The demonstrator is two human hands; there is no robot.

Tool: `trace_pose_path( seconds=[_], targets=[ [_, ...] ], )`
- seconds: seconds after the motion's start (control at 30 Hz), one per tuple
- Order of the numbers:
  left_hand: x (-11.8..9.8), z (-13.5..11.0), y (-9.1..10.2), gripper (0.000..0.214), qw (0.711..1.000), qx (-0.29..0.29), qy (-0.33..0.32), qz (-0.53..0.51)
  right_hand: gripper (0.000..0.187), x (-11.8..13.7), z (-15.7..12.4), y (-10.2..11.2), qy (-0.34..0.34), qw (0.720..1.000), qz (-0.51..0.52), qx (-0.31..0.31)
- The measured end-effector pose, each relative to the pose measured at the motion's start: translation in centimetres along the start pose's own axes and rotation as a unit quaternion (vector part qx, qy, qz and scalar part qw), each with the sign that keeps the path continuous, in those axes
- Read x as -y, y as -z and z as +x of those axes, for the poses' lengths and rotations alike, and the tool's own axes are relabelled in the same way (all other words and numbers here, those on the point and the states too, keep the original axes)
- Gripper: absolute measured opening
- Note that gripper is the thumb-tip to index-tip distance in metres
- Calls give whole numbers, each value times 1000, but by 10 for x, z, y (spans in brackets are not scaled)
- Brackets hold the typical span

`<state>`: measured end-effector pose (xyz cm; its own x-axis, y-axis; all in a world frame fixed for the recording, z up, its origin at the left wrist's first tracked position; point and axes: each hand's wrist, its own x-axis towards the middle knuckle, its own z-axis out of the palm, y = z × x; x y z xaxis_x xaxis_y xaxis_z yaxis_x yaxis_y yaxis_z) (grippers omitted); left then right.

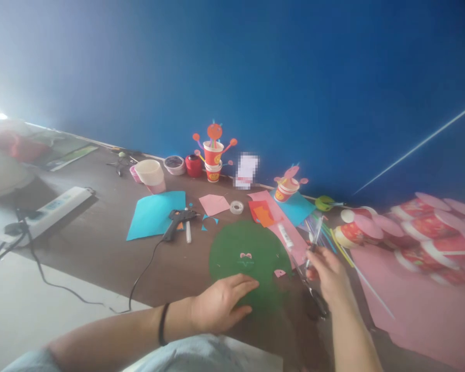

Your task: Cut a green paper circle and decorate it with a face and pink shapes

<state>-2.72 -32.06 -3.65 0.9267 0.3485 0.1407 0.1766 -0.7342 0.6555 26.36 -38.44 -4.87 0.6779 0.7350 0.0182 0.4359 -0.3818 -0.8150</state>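
My left hand (221, 304) lies at the near edge of a round green mat (225, 248), fingers stretched out and holding nothing. Over to the right, my right hand (330, 274) pinches a slim, clear, pen-like object (316, 232) whose exact kind is blurred. Dark-handled scissors (314, 295) lie just under that hand, partly hidden by it. Two small pink paper pieces (245, 255) sit in the middle of the mat, close to a tiny blue scrap. Another pink scrap (279, 273) rests near the mat's right edge.
A glue gun (175, 223) with a trailing cord lies left of the mat, by blue paper (143, 214). Decorated paper cups (213, 155) stand at the back wall. More red cups (430, 237) and pink paper (418, 305) occupy the right. A power strip (58, 209) is at left.
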Motion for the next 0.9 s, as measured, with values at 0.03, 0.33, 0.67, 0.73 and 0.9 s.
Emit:
trace_pose_path(
  seconds=[0.03,0.33,0.67,0.73,0.9],
  targets=[
    [-1,4,2,41,1000,-8,12,-5,40,7,-13,-8,-8,999,41,29],
    [-1,13,-7,28,994,-45,86,-56,23,41,-74,-53,-78,911,339,222],
    [0,4,5,24,965,35,171,-196,29,44,-89,-62,-26,934,253,249],
    [-6,9,16,27,958,35,173,-224,30,48,-88,-63,-29,934,280,219],
    [-22,15,36,33,910,80,197,-357,39,76,-81,-48,19,974,225,34]
  ],
)
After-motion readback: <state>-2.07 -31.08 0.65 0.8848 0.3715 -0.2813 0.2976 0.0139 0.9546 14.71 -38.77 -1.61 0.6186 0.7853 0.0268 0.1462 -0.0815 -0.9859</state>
